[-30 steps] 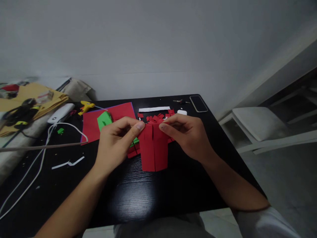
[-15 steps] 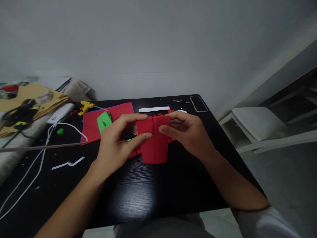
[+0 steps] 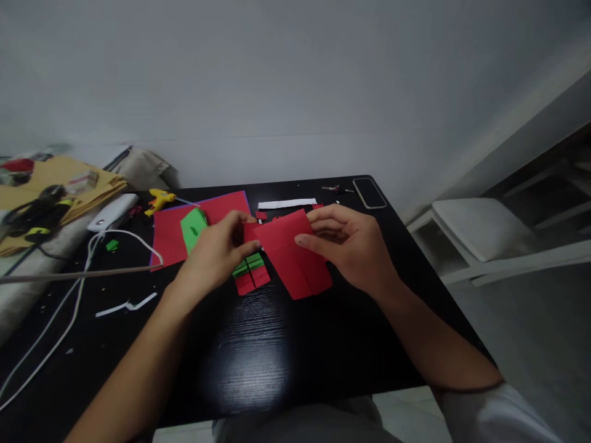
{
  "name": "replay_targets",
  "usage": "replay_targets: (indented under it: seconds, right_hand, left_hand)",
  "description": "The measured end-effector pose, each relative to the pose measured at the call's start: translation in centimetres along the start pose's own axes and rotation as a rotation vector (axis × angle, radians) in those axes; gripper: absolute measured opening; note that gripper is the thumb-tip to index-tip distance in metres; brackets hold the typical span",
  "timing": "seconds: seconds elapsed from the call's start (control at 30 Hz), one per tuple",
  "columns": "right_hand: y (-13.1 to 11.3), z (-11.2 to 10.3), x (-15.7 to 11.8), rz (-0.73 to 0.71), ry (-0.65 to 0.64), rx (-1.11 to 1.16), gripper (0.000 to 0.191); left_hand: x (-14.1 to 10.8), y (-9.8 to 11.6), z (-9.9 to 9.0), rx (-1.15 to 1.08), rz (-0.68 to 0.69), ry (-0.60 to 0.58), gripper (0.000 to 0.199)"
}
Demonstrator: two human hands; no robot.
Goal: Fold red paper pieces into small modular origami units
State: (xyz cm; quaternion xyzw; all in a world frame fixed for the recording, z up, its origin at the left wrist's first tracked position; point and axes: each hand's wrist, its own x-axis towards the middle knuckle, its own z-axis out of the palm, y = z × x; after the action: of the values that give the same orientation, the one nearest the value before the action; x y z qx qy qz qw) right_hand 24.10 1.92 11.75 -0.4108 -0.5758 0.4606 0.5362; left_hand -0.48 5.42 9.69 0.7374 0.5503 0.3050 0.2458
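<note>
Folded red paper [image 3: 295, 258] is held tilted above the black table. My right hand [image 3: 353, 243] pinches its upper right part, thumb in front and fingers behind. At its upper left, my left hand [image 3: 217, 246] closes thumb and fingers on a small red paper part [image 3: 250, 231]; whether this joins the larger piece I cannot tell. Just below my left hand lies a green and red folded paper piece [image 3: 252, 271] with a dark band. A green folded paper [image 3: 194, 226] rests on a red sheet [image 3: 170, 237] behind my left hand.
A yellow glue gun [image 3: 160, 200], a white cable [image 3: 76, 301] and a white power strip [image 3: 111, 212] lie at the left. White paper strips [image 3: 287, 203] lie about. Keys [image 3: 337, 189] and a phone [image 3: 369, 193] sit at the back right; a white chair [image 3: 480, 227] stands beyond.
The red paper has turned and swung to the right, opening wider at the top. My left hand has shifted slightly left, uncovering the green and red piece on the table.
</note>
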Motion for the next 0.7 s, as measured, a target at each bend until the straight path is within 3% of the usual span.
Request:
replay_targets:
  seconds: [0.07,0.13,0.2,0.27,0.33,0.5,0.7]
  right_hand:
    - [0.0,0.1,0.0,0.006,-0.01,-0.005,0.032]
    - [-0.1,0.1,0.0,0.008,-0.027,0.003,0.031]
    - [-0.1,0.0,0.0,0.013,-0.036,-0.003,0.03]
    - [-0.1,0.0,0.0,0.027,-0.038,-0.03,0.03]
    - [-0.1,0.0,0.0,0.038,-0.044,-0.059,0.03]
    - [0.5,0.3,-0.3,0.003,-0.078,-0.089,0.025]
    - [0.7,0.7,-0.6,-0.036,-0.072,-0.118,0.021]
  left_hand:
    - [0.2,-0.1,0.6,0.005,0.055,-0.165,0.032]
    - [0.1,0.4,0.9,0.001,0.127,-0.241,0.03]
    - [-0.1,1.1,0.7,-0.034,0.159,-0.18,0.023]
    - [-0.4,2.1,0.3,-0.141,0.138,-0.008,0.016]
    - [-1.0,3.2,0.0,-0.324,0.096,0.156,0.021]
    - [-2.5,5.2,0.6,-0.426,0.078,0.103,0.022]
    - [-2.7,5.0,1.5,-0.446,0.058,0.138,0.018]
